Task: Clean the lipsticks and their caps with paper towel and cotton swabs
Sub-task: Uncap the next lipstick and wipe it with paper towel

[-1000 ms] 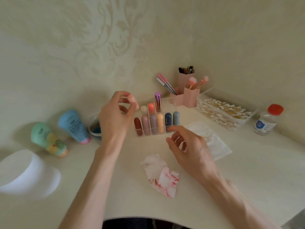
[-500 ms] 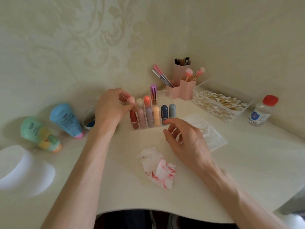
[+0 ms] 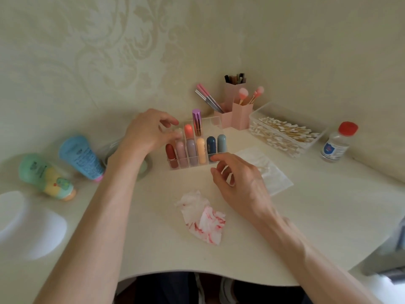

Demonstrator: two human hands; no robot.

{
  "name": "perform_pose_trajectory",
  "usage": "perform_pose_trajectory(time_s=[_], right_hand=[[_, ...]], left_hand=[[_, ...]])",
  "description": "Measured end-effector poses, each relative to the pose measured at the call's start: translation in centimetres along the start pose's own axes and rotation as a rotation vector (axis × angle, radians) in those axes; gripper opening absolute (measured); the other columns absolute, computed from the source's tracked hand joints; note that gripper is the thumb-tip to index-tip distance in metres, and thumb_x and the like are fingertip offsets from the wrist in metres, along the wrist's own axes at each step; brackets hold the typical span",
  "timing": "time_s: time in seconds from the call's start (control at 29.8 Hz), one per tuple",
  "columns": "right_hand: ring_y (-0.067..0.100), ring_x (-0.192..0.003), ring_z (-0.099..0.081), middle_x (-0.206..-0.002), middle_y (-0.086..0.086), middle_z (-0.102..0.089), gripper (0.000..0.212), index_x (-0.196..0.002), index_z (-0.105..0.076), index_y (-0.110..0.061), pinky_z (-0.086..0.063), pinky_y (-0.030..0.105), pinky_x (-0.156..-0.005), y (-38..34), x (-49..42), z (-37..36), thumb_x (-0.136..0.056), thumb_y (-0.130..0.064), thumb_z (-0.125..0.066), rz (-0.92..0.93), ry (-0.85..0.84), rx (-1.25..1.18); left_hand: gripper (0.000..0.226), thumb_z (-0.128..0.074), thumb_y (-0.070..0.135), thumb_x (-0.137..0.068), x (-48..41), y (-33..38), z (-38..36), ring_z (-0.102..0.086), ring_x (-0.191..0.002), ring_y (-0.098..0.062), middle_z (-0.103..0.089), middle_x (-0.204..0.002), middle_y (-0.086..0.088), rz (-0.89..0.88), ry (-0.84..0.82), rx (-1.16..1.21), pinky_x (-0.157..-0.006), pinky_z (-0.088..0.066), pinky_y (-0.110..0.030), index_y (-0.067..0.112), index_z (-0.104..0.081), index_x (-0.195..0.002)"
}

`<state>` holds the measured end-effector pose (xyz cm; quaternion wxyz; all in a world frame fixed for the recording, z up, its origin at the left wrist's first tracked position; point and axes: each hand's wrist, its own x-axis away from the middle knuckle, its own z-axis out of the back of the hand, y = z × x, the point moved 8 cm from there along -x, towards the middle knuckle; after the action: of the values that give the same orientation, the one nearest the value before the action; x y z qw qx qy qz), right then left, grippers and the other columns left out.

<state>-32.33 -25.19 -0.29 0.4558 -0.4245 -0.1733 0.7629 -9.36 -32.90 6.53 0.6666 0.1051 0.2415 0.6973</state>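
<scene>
in the head view, a clear organizer is seen at the back of the table, with lipsticks stood upright in its compartments: six in the front row, and a coral lipstick, a purple lipstick and a pale lipstick behind. the left hand is placed at the organizer's back left corner, its thumb and fingers curved about the pale lipstick; the spot is blurred, so whether it is pinched cannot be told. the right hand is held just before the organizer, fingers loosely curled with nothing in them, the index fingertip at the front wall by the navy lipstick. a crumpled paper towel, stained red, is laid nearer the table's front edge. a box of cotton swabs is set to the right, near a red-capped bottle.
</scene>
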Motion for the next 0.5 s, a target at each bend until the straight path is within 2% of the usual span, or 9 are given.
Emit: perform_pose_trajectory(time_s=[0.17, 0.3, 0.44, 0.5], right_hand=[[0.005, -0.069, -0.057, -0.091, -0.014, -0.063, 0.024, -0.122, -0.069, -0.022, -0.051, 0.023, -0.065, -0.1, 0.1, 0.2, -0.098, -0.019, -0.069, -0.005, -0.007, -0.01], [0.006, -0.069, -0.057, -0.091, -0.012, -0.064, 0.025, -0.123, -0.068, -0.02, -0.054, 0.03, -0.066, -0.1, 0.1, 0.2, -0.098, -0.018, -0.068, -0.003, -0.006, -0.014], [0.007, -0.07, -0.057, -0.092, -0.013, -0.064, 0.026, -0.123, -0.068, -0.021, -0.055, 0.033, -0.068, 0.0, 0.1, 0.1, -0.098, -0.018, -0.069, -0.023, -0.011, -0.009], [0.007, -0.072, -0.059, -0.092, -0.013, -0.064, 0.025, -0.123, -0.069, -0.021, -0.055, 0.034, -0.068, 0.0, 0.1, 0.2, -0.098, -0.02, -0.069, -0.025, -0.001, -0.022]], left_hand=[[0.025, -0.087, 0.031, -0.081, -0.4, 0.9, -0.4, -0.059, -0.078, -0.011, -0.072, -0.094, 0.006, -0.015, -0.044, -0.03, -0.071, -0.041, -0.028, 0.026, -0.079, -0.105], [0.018, -0.085, 0.03, -0.085, -0.3, 1.0, -0.3, -0.062, -0.081, -0.014, -0.072, -0.092, 0.006, -0.024, -0.012, -0.029, -0.077, -0.042, -0.028, 0.025, -0.078, -0.101], [0.016, -0.084, 0.031, -0.085, 0.7, 1.9, 2.3, -0.067, -0.085, -0.012, -0.071, -0.091, 0.01, -0.054, 0.126, 0.019, -0.078, -0.044, -0.028, 0.027, -0.074, -0.097], [0.017, -0.084, 0.029, -0.085, 2.5, 2.7, 4.4, -0.069, -0.083, -0.007, -0.073, -0.09, 0.011, -0.086, 0.217, 0.122, -0.076, -0.046, -0.025, 0.027, -0.073, -0.097]])
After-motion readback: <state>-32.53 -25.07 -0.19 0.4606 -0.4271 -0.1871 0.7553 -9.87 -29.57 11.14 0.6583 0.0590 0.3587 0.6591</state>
